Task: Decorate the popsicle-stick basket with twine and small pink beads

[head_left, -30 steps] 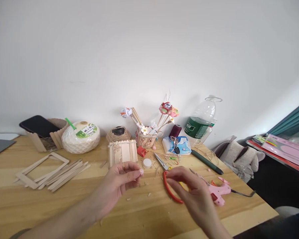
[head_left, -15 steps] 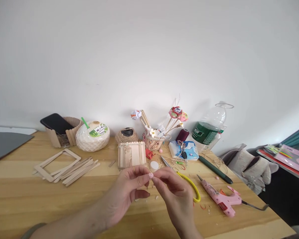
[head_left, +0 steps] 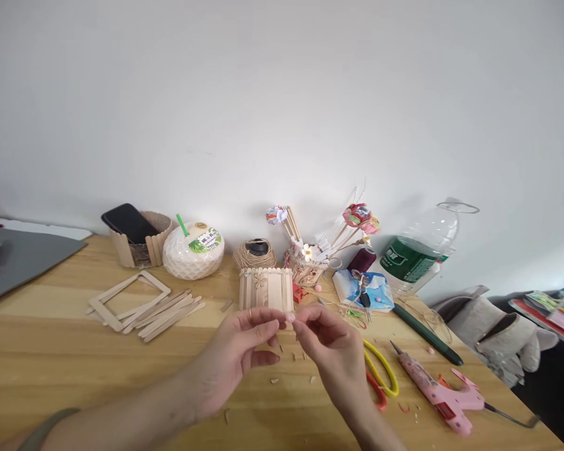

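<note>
A tiny pale pink piece (head_left: 290, 317), too small to name, is pinched at the fingertips where both hands meet. My left hand (head_left: 237, 357) has thumb and index finger up to it from the left, its other fingers curled loosely below. On the other side, the thumb and index finger of my right hand (head_left: 336, 347) grip the piece. Just behind the fingers stands a small box of craft sticks (head_left: 266, 289) with a twine bow. Scissors with yellow and red handles (head_left: 389, 376) lie beside my right hand, their blades partly hidden.
A pink glue gun (head_left: 439, 391) and a dark green pen-like tool (head_left: 427, 335) lie to the right. Loose craft sticks (head_left: 169, 316) and a stick frame (head_left: 108, 310) are at left. Along the wall stand a white coconut (head_left: 192, 260), twine (head_left: 247, 255), paper flowers (head_left: 357, 216) and a bottle (head_left: 408, 257).
The view has turned a little to the left, so the tabletop things appear further right. Both hands keep their pinch on the pink piece; more of the scissors' red handle shows.
</note>
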A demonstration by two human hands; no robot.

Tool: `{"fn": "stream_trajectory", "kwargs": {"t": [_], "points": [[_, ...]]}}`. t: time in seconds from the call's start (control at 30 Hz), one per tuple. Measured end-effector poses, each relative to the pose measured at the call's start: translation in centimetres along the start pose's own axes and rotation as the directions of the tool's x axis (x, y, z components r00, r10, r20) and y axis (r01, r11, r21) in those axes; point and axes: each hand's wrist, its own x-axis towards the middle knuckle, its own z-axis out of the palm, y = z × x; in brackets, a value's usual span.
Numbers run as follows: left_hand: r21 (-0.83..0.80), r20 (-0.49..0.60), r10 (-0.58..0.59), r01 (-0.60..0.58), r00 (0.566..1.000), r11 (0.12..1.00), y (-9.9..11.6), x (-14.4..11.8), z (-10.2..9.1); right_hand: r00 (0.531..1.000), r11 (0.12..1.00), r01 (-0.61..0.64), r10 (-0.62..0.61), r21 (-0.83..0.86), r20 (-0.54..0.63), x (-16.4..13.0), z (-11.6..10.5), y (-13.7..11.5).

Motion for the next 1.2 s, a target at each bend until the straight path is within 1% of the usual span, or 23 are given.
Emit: {"fn": "stream_trajectory", "kwargs": {"t": [0.07,0.1,0.13,0.17,0.23,0.3,0.33,0.37,0.4,0.47,0.53,0.63,0.8,0.87,0.93,1.0,1.03,1.2], "points": [[0.097,-0.046,0.075,-0.071,0.996,0.993,0.6,-0.1,-0.9,0.998,0.993,0.063,-0.062,-0.103,0.020,1.0,0.1,0.3],[0.175,-0.067,0.148,-0.135,0.987,0.975,1.0,-0.1,-1.4,0.995,0.984,0.098,-0.095,-0.151,0.029,1.5,0.2,0.5],[0.271,-0.078,0.244,-0.215,0.967,0.938,1.5,-0.1,-1.9,0.992,0.973,0.128,-0.123,-0.191,0.039,2.0,0.3,0.7],[0.368,-0.077,0.344,-0.294,0.936,0.882,2.0,0.1,-2.3,0.988,0.963,0.154,-0.147,-0.220,0.049,2.5,0.5,0.9],[0.513,-0.065,0.496,-0.398,0.866,0.761,3.1,0.7,-3.2,0.978,0.939,0.208,-0.195,-0.274,0.073,3.4,1.0,1.5],[0.620,0.030,0.586,-0.475,0.810,0.625,3.9,1.7,-3.8,0.963,0.901,0.271,-0.249,-0.339,0.106,4.1,1.5,2.1],[0.658,0.076,0.606,-0.496,0.792,0.566,4.2,2.2,-4.1,0.954,0.879,0.300,-0.272,-0.371,0.127,4.3,1.8,2.4],[0.687,0.122,0.615,-0.514,0.779,0.514,4.3,2.7,-4.4,0.945,0.854,0.328,-0.292,-0.404,0.149,4.5,2.0,2.6],[0.713,0.160,0.610,-0.519,0.776,0.472,4.3,3.2,-4.6,0.935,0.827,0.354,-0.308,-0.436,0.174,4.7,2.2,2.7],[0.752,0.212,0.577,-0.509,0.789,0.420,4.0,4.0,-5.1,0.915,0.767,0.402,-0.332,-0.499,0.227,4.9,2.5,2.9],[0.775,0.242,0.535,-0.493,0.809,0.395,3.5,4.6,-5.4,0.895,0.704,0.445,-0.348,-0.553,0.278,5.2,2.6,2.8],[0.774,0.273,0.503,-0.498,0.820,0.392,2.8,5.1,-5.7,0.867,0.612,0.499,-0.369,-0.613,0.336,5.4,2.5,2.7],[0.755,0.273,0.496,-0.503,0.824,0.421,2.4,5.6,-6.2,0.808,0.462,0.582,-0.425,-0.669,0.409,5.5,2.0,3.1],[0.754,0.266,0.489,-0.496,0.830,0.431,2.2,5.7,-6.4,0.773,0.385,0.619,-0.450,-0.684,0.447,5.4,1.9,3.3],[0.760,0.258,0.481,-0.484,0.838,0.435,2.1,5.8,-6.5,0.731,0.288,0.656,-0.473,-0.698,0.491,5.4,1.9,3.4],[0.768,0.257,0.476,-0.477,0.841,0.427,2.0,5.9,-6.5,0.700,0.216,0.677,-0.483,-0.704,0.525,5.4,2.0,3.3],[0.772,0.260,0.475,-0.477,0.841,0.420,2.0,5.9,-6.5,0.692,0.194,0.682,-0.484,-0.705,0.535,5.4,2.0,3.2],[0.763,0.282,0.495,-0.505,0.822,0.403,2.1,6.0,-6.5,0.673,0.156,0.698,-0.474,-0.699,0.567,5.6,2.1,2.7]]}}
